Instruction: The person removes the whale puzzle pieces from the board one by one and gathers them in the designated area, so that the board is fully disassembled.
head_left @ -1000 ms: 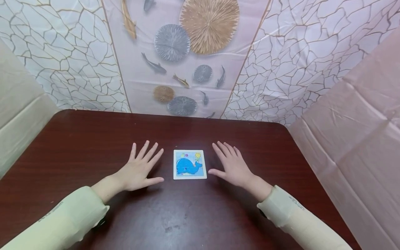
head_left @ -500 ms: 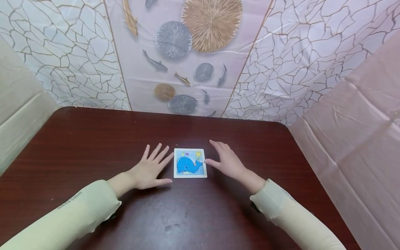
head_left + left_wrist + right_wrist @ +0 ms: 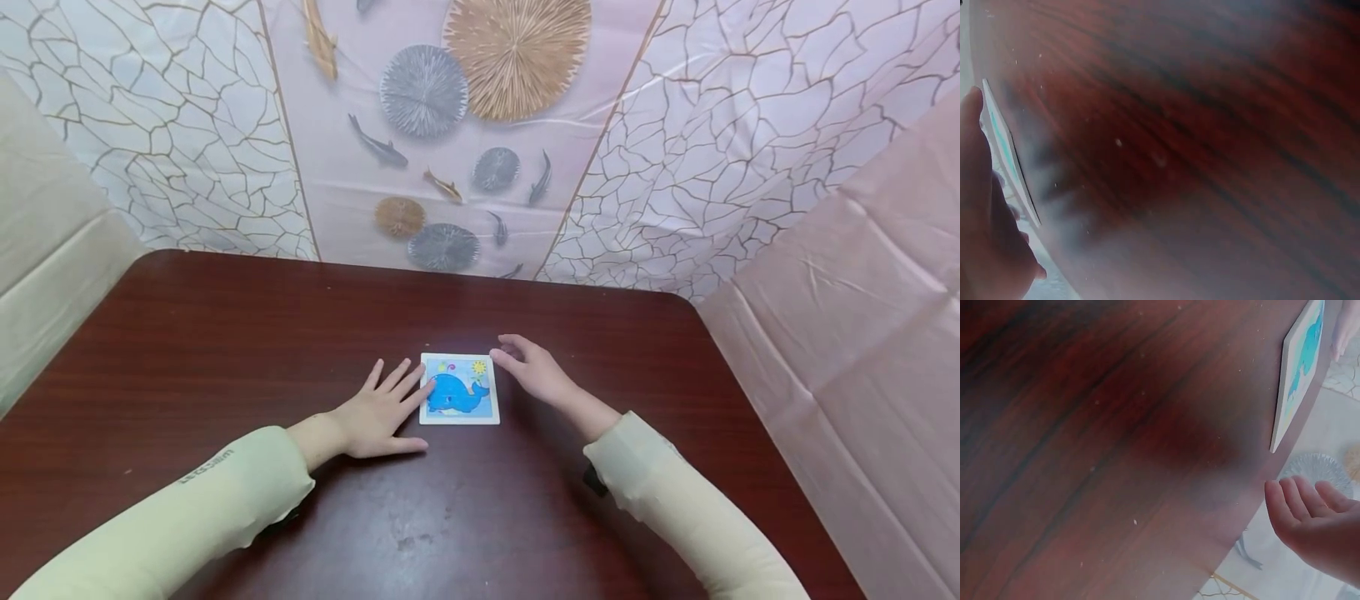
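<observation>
Dark red-brown wood grain runs across the worktop (image 3: 450, 492), and its nearest stretch, on the person's side of the left grip (image 3: 375, 421) and right grip (image 3: 538, 367), carries a pale sheen and a smudge (image 3: 415, 543). Pale sleeves (image 3: 187, 496) reach in behind both grips. Left fingers are straight, spread wide and have hold of nothing; their tips overlap the left edge of the whale panel (image 3: 460, 392), though contact cannot be told. Flat on the worktop, the panel sits between the grips. Right fingers bend loosely, a gap between them and the thumb, with nothing held, just beside the panel's far right corner. Beyond both grips, the worktop ends in rounded corners. Plain pale sheets (image 3: 862, 333) flank it. Farthest off hangs a cloth (image 3: 337, 192) printed with grey and gold fish and discs, between crackle-patterned panels (image 3: 180, 133).
</observation>
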A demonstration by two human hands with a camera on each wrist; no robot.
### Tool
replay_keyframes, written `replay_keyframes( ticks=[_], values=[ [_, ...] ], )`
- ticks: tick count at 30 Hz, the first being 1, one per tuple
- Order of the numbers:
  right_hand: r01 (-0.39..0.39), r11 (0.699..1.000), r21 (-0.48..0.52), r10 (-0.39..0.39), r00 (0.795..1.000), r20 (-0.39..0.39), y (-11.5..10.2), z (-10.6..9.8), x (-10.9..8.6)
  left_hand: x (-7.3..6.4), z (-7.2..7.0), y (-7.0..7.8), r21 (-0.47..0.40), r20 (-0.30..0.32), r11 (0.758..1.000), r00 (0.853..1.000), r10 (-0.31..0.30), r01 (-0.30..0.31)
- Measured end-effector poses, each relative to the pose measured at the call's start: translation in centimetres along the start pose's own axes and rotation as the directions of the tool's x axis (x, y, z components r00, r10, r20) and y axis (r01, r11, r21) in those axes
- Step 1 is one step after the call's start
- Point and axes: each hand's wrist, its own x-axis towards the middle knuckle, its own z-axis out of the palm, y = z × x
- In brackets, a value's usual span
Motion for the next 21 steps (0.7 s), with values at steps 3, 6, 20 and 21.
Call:
replay_keyframes(
  ticks=[3, 6, 20, 21],
  values=[
    [-0.036, 0.998, 0.048, 0.035, 0.999, 0.027, 0.1, 0.1, 0.4, 0.2, -0.1, 0.3, -0.012, 0.025, 1.0, 1.0, 0.007, -0.007],
    [-0.066, 0.992, 0.105, 0.06, 0.997, 0.057, 0.1, 0.2, 0.8, 0.5, -0.1, 0.5, -0.019, 0.048, 1.0, 0.999, 0.009, -0.008],
    [-0.113, 0.979, 0.169, 0.094, 0.989, 0.118, -0.4, 0.7, 1.7, 1.6, -0.3, 0.7, -0.014, 0.104, 1.0, 0.995, -0.007, 0.009],
    [-0.113, 0.98, 0.167, 0.094, 0.989, 0.116, -0.4, 0.8, 1.8, 1.8, -0.3, 0.8, -0.01, 0.102, 1.0, 0.995, -0.004, 0.005]
  ],
)
